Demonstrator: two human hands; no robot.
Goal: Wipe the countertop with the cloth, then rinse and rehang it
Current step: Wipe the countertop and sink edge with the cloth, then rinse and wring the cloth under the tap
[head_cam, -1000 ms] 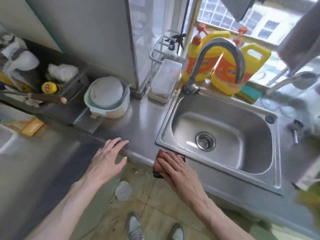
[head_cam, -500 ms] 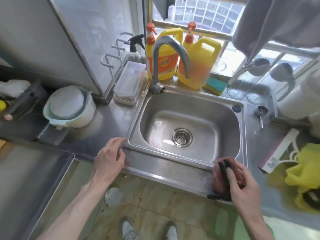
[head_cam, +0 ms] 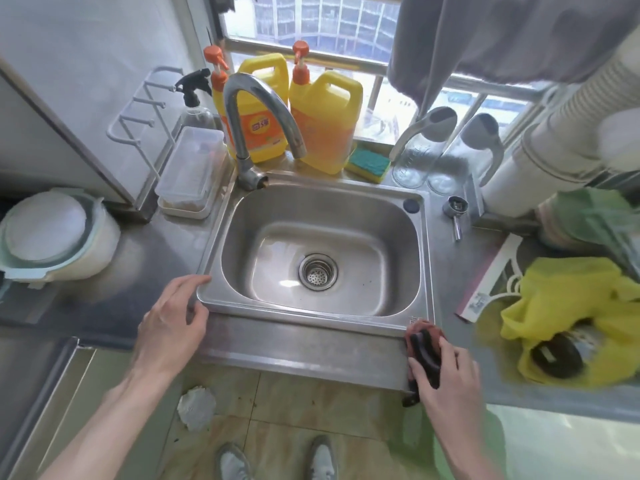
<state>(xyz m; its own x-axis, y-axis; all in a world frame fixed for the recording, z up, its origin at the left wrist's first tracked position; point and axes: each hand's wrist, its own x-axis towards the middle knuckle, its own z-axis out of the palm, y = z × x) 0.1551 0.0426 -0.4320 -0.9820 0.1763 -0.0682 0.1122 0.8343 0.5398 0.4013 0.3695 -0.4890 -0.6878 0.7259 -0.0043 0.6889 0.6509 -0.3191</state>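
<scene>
The right hand [head_cam: 446, 375] clutches a bunched dark red cloth [head_cam: 424, 341] on the steel bench [head_cam: 294, 348] at the sink's [head_cam: 426, 254] front-right corner; the left hand [head_cam: 173, 323] rests slack-fingered at the front-left. Flattening the cloth and overlapping strokes would probably wipe better.

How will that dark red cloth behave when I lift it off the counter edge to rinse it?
Probably floppy: the cloth is bunched under the right hand, and a dark end droops over the countertop edge. Likely light, since it fits under one hand. Whether it is wet, I cannot tell.
</scene>
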